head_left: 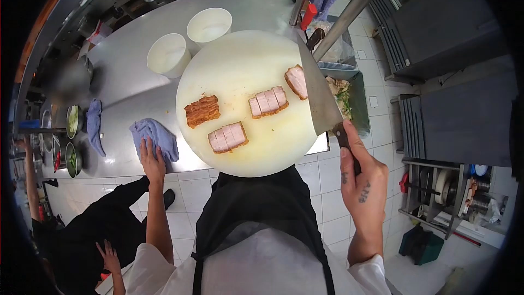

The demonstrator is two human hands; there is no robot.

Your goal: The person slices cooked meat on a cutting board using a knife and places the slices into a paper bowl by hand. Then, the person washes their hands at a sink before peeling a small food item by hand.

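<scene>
My right hand is closed around the dark handle of a wide cleaver. The blade stands over the right edge of a round white cutting board, partly hiding a piece of crispy pork belly. More pork lies on the board: a sliced block in the middle, another sliced portion nearer me, and a browned piece at left with its crust up. My left hand rests with fingers stretched out on a crumpled blue cloth left of the board.
Two white bowls stand behind the board on the steel table. A second blue cloth and metal bowls of greens are further left. Beside the table at right is a bin with scraps. A co-worker in black is at lower left.
</scene>
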